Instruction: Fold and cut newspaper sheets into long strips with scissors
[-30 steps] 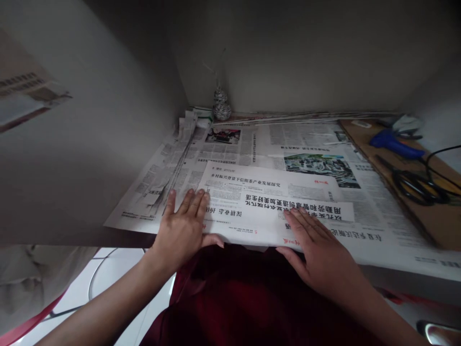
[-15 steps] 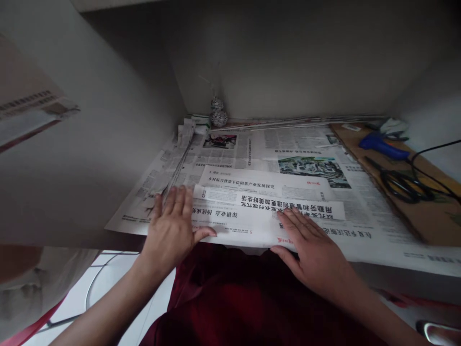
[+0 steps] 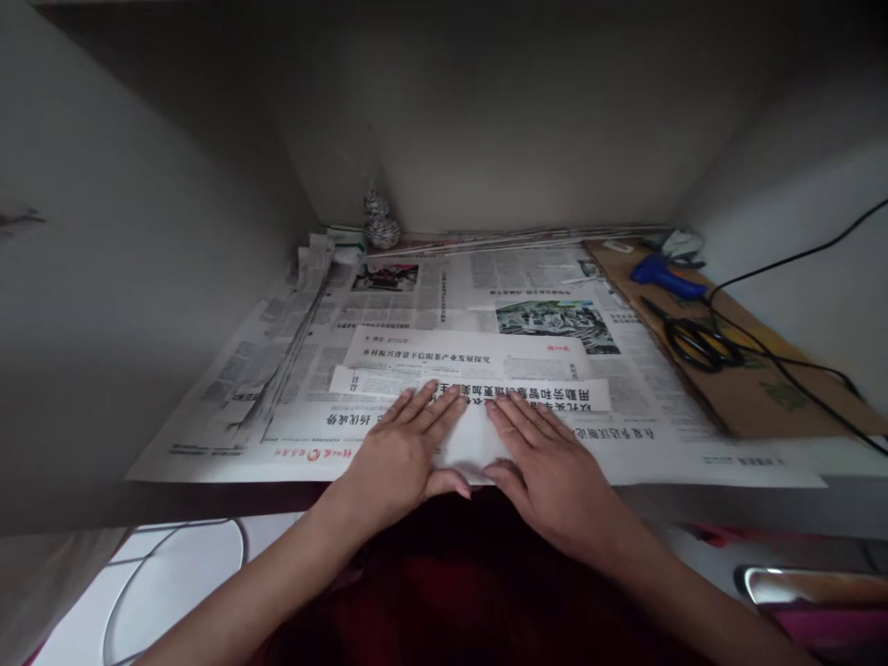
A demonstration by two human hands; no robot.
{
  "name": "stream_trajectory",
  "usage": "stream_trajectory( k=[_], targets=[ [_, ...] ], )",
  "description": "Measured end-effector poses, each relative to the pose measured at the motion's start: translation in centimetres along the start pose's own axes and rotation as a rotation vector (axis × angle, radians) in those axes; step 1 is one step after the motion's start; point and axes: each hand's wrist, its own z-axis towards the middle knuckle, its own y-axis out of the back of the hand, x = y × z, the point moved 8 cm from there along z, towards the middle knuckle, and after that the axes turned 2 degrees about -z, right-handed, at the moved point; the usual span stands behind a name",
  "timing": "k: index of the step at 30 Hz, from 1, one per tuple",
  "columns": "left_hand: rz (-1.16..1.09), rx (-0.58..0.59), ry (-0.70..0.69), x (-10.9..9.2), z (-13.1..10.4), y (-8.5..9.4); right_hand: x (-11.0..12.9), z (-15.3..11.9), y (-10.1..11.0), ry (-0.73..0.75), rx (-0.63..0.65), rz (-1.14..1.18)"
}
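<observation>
My left hand (image 3: 406, 453) lies flat near the front edge, its fingertips on a narrow newspaper strip (image 3: 381, 382). Close beside it, my right hand (image 3: 551, 467) also rests flat, fingers stretched over the same strip, thumb pointing toward the left one. Both hands are open and grasp nothing. Behind the strip is a wider cut piece of newspaper (image 3: 423, 347), partly overlapped by it. Underneath, a large spread newspaper sheet (image 3: 666, 430) covers the work surface. The fingers hide the strip's middle.
At right, a cardboard piece (image 3: 777, 407) carries black-handled scissors (image 3: 704, 344) and a blue glue gun (image 3: 667, 277) with a black cord. Newspaper strips (image 3: 312, 264) lie at left. A gourd-shaped woven ornament (image 3: 380, 222) and thin paper sticks (image 3: 486, 239) stand along the back wall.
My left hand has slid right along the paper, so both hands are now close together at the strip's middle. The camera view has also shifted right.
</observation>
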Motion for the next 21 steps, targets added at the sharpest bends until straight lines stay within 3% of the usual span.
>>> stream_trajectory(
  k=[8, 12, 17, 21],
  targets=[
    [0.166, -0.047, 0.214, 6.8, -4.3, 1.8, -7.7, -4.5, 1.5, -0.18, -0.036, -0.16],
    [0.249, -0.135, 0.319, 8.6, -4.6, 2.8, -10.2, -5.1, 2.7, -0.24, -0.073, -0.211],
    [0.286, -0.2, 0.186, 7.8, -2.9, 3.1, -11.9, -1.3, 4.6, -0.23, -0.094, -0.11],
    [0.273, -0.317, -0.026, 5.4, -2.3, 3.2, -12.0, 5.3, 4.1, -0.172, 0.067, 0.03]
  ],
)
